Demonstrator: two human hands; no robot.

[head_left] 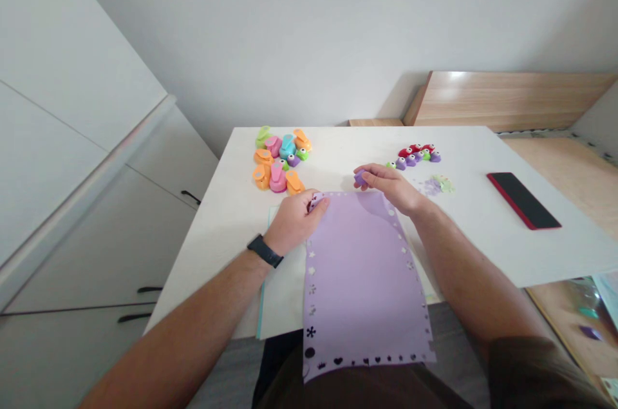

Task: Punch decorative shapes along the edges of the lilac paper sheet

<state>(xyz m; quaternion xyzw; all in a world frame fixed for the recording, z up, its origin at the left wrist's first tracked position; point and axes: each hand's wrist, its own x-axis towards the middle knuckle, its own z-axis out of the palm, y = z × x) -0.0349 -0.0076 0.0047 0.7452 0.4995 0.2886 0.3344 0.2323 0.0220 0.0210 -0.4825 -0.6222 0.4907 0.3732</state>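
- Head view looks down on a lilac sheet of paper (360, 267) lying on the near edge of a white table (483, 228), its lower part hanging over the edge toward the person's lap.
- Small shapes are cut out along the sheet's left, right and bottom borders: stars, hearts, flowers, a round hole.
- At the sheet's far left corner the left hand (294, 222) pinches the paper, fingers curled together on the corner; a dark watch (264, 250) sits on that wrist.
- Past the sheet's far edge the right hand (389, 187) holds a small purple punch (360, 178), fingertips closed around it just above the tabletop.
- Under the lilac sheet lies a white sheet with a pale blue edge (277, 296), showing to the left.
- Behind the left hand sits a cluster of bigger punches (280, 161) in orange, pink, green and blue.
- Behind the right hand is a row of small punches (418, 154), red, purple and green, and beside it a little heap of paper cut-outs (438, 185).
- Well to the right a dark phone in a red case (524, 200) lies flat on the table.
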